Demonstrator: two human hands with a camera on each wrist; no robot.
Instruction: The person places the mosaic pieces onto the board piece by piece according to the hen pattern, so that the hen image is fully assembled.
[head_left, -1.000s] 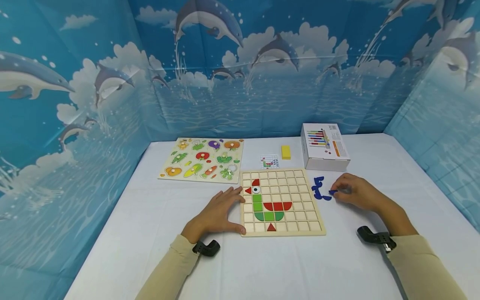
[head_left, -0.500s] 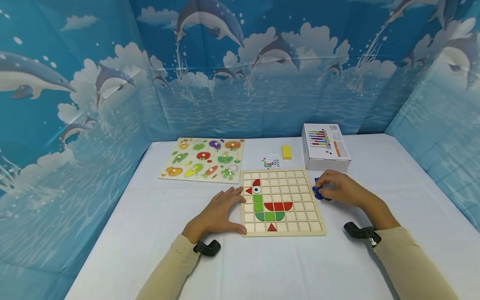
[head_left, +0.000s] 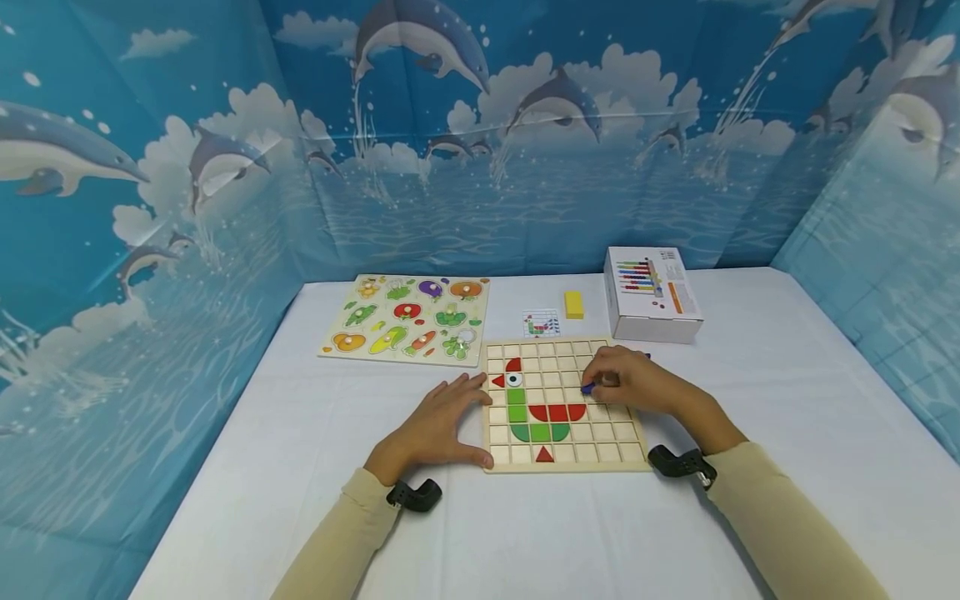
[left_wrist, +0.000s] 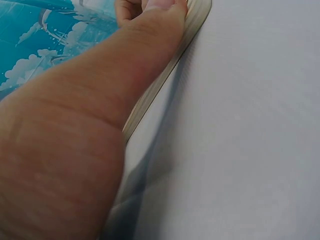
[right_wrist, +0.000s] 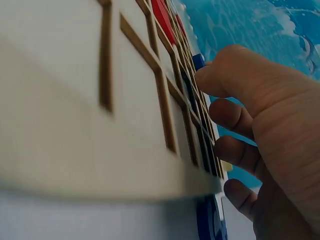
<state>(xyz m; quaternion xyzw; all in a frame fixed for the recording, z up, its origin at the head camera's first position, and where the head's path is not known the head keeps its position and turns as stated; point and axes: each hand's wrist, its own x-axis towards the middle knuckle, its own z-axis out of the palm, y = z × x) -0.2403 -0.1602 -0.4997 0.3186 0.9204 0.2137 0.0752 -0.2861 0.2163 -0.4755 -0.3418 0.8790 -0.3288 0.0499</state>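
Note:
My right hand (head_left: 637, 382) pinches a small blue puzzle piece (head_left: 588, 389) between thumb and fingertips, over the right part of a wooden grid board (head_left: 567, 467). In the right wrist view the blue tip shows just past the thumb, close over the grid. Red, green and white eye pieces form a bird-like figure in the board's left half, with a red row (head_left: 557, 413) nearest the held piece. My left hand (head_left: 437, 425) rests at the board's left edge, fingers spread, thumb touching its near corner. Other blue pieces (right_wrist: 205, 220) lie beyond the board's right edge, mostly hidden by my right hand in the head view.
Behind the board lie a picture card (head_left: 541, 323) and a yellow block (head_left: 573, 305). A white box (head_left: 654, 296) stands at the back right, and a vegetable puzzle board (head_left: 405, 321) at the back left. Dolphin-print cloth (head_left: 480, 200) walls the white table.
My right hand has moved left from beside the blue pieces to over the board, carrying one blue piece. My left hand has stayed at the board's edge.

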